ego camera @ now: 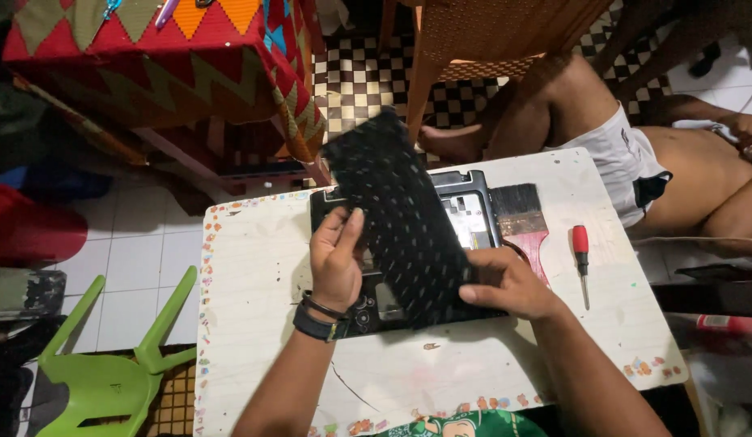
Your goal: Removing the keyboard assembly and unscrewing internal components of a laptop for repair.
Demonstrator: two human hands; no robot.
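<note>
Small white table (254,267), worn top with a crack line near the front edge and a border of little coloured stickers, stood on a white tiled floor (141,259). On it lay a black laptop base (465,190), opened up, with bare circuit parts showing at its right half. A black keyboard panel (396,214), back side up and dotted with small pale marks, was lifted off the base and tilted, top edge raised toward the far side. Left hand (337,259), dark wristbands on the wrist, was closed on the panel's left edge, thumb up along it. Right hand (505,283) clamped the panel's lower right corner, fingers curled over it.

Just right of the base lay a paintbrush (521,222), dark bristles, red handle, partly under the right hand. Further right, apart from it, a red-handled screwdriver (582,255) lay tip toward the near edge.

Room was cluttered: a green plastic chair (109,372) tipped over at lower left, a red zigzag-patterned cloth (173,57) over furniture at upper left, a wooden chair (465,40) on checkered flooring behind the table. Another person's bare legs in white shorts (627,162) sat at upper right.
</note>
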